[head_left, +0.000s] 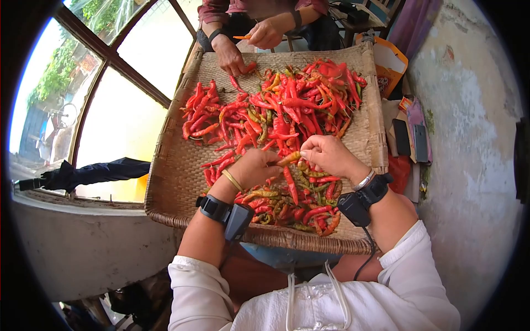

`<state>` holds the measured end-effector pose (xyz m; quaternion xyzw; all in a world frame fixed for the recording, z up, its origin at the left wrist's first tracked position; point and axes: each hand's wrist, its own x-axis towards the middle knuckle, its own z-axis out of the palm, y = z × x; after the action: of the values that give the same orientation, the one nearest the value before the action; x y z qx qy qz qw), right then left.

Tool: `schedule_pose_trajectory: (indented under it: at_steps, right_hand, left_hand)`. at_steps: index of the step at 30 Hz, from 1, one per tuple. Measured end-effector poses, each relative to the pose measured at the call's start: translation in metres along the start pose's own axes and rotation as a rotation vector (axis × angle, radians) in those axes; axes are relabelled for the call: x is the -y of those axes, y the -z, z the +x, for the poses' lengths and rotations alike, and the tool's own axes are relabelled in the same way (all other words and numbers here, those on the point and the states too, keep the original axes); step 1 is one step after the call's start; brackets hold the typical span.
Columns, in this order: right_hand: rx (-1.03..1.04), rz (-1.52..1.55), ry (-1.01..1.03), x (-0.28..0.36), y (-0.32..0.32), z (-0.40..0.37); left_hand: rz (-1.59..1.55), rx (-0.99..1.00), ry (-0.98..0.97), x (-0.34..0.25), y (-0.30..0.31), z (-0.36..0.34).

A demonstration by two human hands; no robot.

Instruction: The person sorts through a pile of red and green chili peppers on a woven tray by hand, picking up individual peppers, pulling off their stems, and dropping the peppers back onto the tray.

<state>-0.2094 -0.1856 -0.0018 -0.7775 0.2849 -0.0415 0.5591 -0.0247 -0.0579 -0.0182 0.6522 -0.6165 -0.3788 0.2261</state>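
My left hand (255,167) and my right hand (327,154) meet over the middle of a woven tray (182,171). An orange-yellow pepper (289,159) lies between them, one end in the closed fingers of my left hand, the other at the pinched fingertips of my right hand. Below my hands is a smaller pile of red and greenish peppers (265,207). Beyond them spreads a large heap of mostly red peppers (292,102).
Across the tray, a person's hands (229,55) handle peppers. A dark folded umbrella (110,172) lies on the left windowsill. To the right are phones (420,143), an orange box (389,63) and a wall (469,138).
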Motion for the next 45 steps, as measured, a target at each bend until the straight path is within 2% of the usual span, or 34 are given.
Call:
schedule_pose_trajectory:
  at_steps: [1, 2, 3, 4, 6, 7, 8, 9, 11, 12, 14, 17, 21, 23, 24, 26, 27, 29, 30, 32, 34, 36, 38, 39, 41, 44, 45]
  right_hand:
    - [-0.016, 0.020, -0.035, 0.002, 0.003, 0.001]
    - [-0.013, 0.024, -0.040, -0.001, 0.002, 0.003]
    - [-0.071, -0.009, 0.008, -0.004, 0.000, 0.006]
    - [-0.126, -0.041, 0.048, -0.007, -0.001, 0.006]
    - [-0.113, -0.141, 0.056, -0.011, -0.001, 0.006]
    - [-0.062, -0.343, 0.079, -0.014, -0.002, 0.006]
    - [-0.009, -0.542, 0.104, -0.017, -0.005, 0.006]
    - [0.033, -0.605, 0.080, -0.019, -0.008, 0.007]
    - [0.057, -0.688, 0.085, -0.022, -0.013, 0.004]
    - [0.079, -0.772, 0.094, -0.022, -0.016, 0.003]
    - [0.109, -0.849, 0.039, -0.019, -0.022, 0.002]
    - [0.057, -0.918, 0.046, -0.030, -0.029, 0.004]
    - [0.105, -0.895, 0.048, -0.019, -0.026, 0.001]
    - [0.305, -0.700, -0.029, -0.015, -0.020, 0.006]
    - [0.309, -0.701, -0.028, -0.017, -0.019, 0.008]
    - [-0.132, -0.841, 0.196, -0.028, -0.015, 0.010]
    - [-0.216, -0.890, 0.284, -0.034, -0.014, 0.011]
    - [-0.216, -0.933, 0.264, -0.040, -0.016, 0.012]
    - [-0.218, -0.973, 0.244, -0.042, -0.017, 0.012]
    - [-0.188, -1.024, 0.207, -0.040, -0.019, 0.005]
    - [-0.171, -1.077, 0.173, -0.040, -0.020, 0.004]
    - [-0.212, -1.114, 0.191, -0.042, -0.021, 0.003]
    - [-0.227, -1.138, 0.198, -0.045, -0.022, 0.003]
    - [-0.239, -1.164, 0.209, -0.046, -0.023, 0.003]
    - [-0.256, -1.181, 0.179, -0.044, -0.024, 0.003]
    - [-0.298, -1.195, 0.144, -0.047, -0.016, 0.008]
    - [-0.305, -1.186, 0.138, -0.048, -0.013, 0.008]
  left_hand:
    - [-0.129, -0.107, 0.060, 0.000, 0.009, 0.001]
    - [-0.556, -0.313, 0.148, -0.001, 0.017, 0.002]
    - [-0.713, -0.507, 0.044, 0.004, 0.024, 0.005]
    - [-0.502, -0.684, 0.060, 0.009, 0.030, 0.006]
    - [-0.140, -0.896, 0.102, 0.013, 0.025, 0.008]
    - [0.079, -0.867, -0.045, 0.019, 0.020, 0.011]
    - [-0.024, -0.669, 0.056, 0.019, 0.007, 0.011]
    - [-0.030, -0.444, 0.100, -0.007, 0.002, 0.006]
    - [0.242, -0.233, -0.259, -0.007, -0.019, 0.011]
    - [0.403, -0.109, -0.281, -0.008, -0.029, 0.012]
    - [0.440, 0.061, -0.246, -0.005, -0.042, 0.015]
    - [0.525, 0.111, -0.184, -0.005, -0.047, 0.014]
    - [0.574, 0.130, -0.195, -0.002, -0.055, 0.011]
    - [0.647, 0.234, -0.177, -0.002, -0.056, 0.011]
    - [0.645, 0.233, -0.174, -0.003, -0.056, 0.011]
    - [0.647, 0.233, -0.171, -0.005, -0.053, 0.011]
    - [0.644, 0.232, -0.170, -0.005, -0.049, 0.011]
    - [0.261, 0.093, -0.368, -0.005, -0.036, 0.011]
    - [0.260, 0.095, -0.368, -0.009, -0.029, 0.009]
    - [-0.239, 0.009, -0.126, -0.018, -0.017, 0.002]
    - [-0.750, -0.007, 0.015, -0.014, -0.001, -0.001]
    - [-0.745, -0.253, -0.045, -0.007, 0.017, -0.001]
    - [-1.175, -0.644, -0.023, 0.014, 0.024, 0.007]
    - [-1.173, -0.640, -0.021, 0.014, 0.021, 0.009]
    - [-1.140, -0.819, 0.264, 0.012, 0.013, 0.012]
    - [-0.875, -0.252, 0.212, 0.004, -0.006, 0.017]
    - [-0.705, -0.134, 0.183, 0.001, -0.017, 0.018]
